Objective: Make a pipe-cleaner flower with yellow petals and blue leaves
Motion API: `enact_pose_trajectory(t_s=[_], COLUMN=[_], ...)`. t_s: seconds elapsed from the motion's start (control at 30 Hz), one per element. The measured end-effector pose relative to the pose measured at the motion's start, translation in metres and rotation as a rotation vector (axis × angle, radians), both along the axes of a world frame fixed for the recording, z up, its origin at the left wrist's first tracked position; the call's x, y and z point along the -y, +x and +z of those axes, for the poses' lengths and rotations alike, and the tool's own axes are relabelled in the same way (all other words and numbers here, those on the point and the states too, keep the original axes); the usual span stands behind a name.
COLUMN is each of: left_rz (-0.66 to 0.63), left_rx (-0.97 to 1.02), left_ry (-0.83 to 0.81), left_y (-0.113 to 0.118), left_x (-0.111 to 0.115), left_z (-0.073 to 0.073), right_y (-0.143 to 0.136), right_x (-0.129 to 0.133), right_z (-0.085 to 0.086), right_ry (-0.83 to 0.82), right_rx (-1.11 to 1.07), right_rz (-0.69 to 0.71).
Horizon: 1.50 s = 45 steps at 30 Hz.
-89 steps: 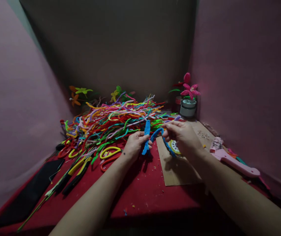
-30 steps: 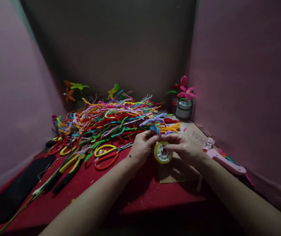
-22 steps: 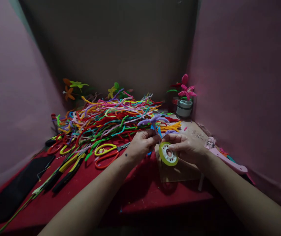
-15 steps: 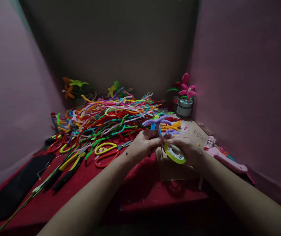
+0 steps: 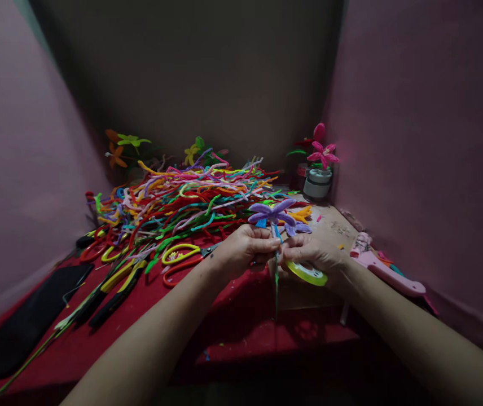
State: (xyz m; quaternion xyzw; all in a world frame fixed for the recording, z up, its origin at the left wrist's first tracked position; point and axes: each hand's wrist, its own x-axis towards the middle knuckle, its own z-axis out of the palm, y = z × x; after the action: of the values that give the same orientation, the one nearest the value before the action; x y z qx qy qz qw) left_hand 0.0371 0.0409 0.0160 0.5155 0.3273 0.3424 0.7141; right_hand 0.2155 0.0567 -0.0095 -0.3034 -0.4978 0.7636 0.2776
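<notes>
My left hand (image 5: 253, 246) pinches the stem of a purple pipe-cleaner flower (image 5: 272, 213), whose petals spread above the fingers. Below the fingers a thin green stem (image 5: 276, 287) hangs down. Close by on the right, my right hand (image 5: 311, 251) grips a roll of yellow-green tape (image 5: 309, 274) with a white core, held near the stem. Whether the tape's strip touches the stem I cannot make out. Behind the flower lie more purple petals (image 5: 298, 228) and orange pipe-cleaner pieces (image 5: 301, 214).
A heap of coloured pipe cleaners (image 5: 199, 197) covers the back of the red cloth (image 5: 241, 338). Scissors (image 5: 182, 262), pliers (image 5: 121, 287) and a black pouch (image 5: 25, 321) lie left. At right are a pink-handled tool (image 5: 394, 276) and a jar (image 5: 317, 183) with a pink flower.
The flower has tilted so its petals face me more, and the green stem shows longer below. My right hand has turned, and the tape roll now lies flatter and slightly further right.
</notes>
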Motion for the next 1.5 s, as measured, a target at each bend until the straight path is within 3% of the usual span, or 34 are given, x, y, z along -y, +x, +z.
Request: enact_pose_trajectory(t_s=[0.53,0.83,1.07,1.27,1.5], left_rz=[-0.045,-0.061,-0.113,-0.127,-0.167], left_rx=[-0.153,-0.127,-0.101,-0.088,-0.011], left_ry=[0.036,0.015,-0.015,-0.026,-0.087], left_y=[-0.006,-0.01,-0.012,-0.013,-0.014], left_x=[-0.002,-0.004,-0.005,-0.004,-0.005], left_z=[0.004,0.002,0.001,0.001,-0.003], right_y=[-0.002,-0.019,-0.017,-0.013,-0.008], right_x=[0.004,0.019,0.018,0.016,0.015], right_z=[0.002,0.005,0.006,0.005,0.003], right_ry=[-0.079,-0.031,0.01,-0.055,0.133], right_rx=[-0.073,-0.101,-0.076,-0.066,-0.09], right_rz=[0.098,-0.086,-0.018,0.039,0.105])
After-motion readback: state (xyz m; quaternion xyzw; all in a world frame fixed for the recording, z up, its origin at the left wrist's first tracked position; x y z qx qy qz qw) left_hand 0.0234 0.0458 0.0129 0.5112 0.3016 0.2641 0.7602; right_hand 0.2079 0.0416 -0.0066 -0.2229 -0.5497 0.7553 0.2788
